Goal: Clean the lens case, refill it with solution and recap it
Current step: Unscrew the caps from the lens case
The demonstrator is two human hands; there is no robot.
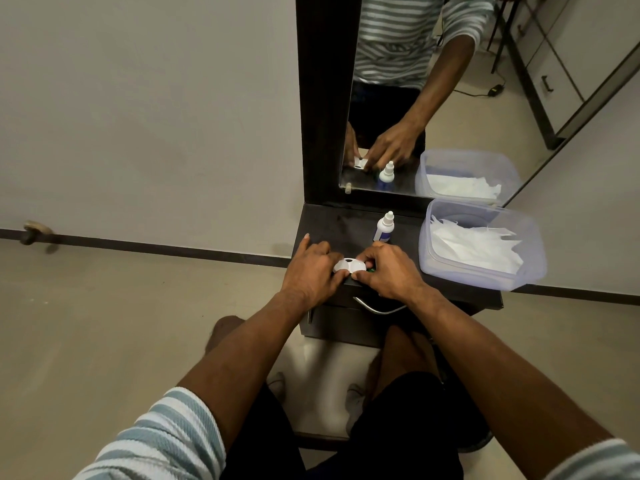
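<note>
Mirror (398,98) at 12 o'clock, one. Surface (346,223) dark, one. Tub (481,271) of tissues at 3 o'clock, one. Your left hand (311,271) at 9 o'clock of case, your right hand (388,271) at 3; both touching it, equally near. Bottle (383,227) at 12 o'clock of right hand, upright, one. Case (349,265) between hands, near front edge, long axis 9-to-3. Fingers curled, pinching case ends. Green cap (371,270) peeks under right fingers; cap count unclear.

Striped grey-white sleeves (166,441), black shorts (398,427)
</note>
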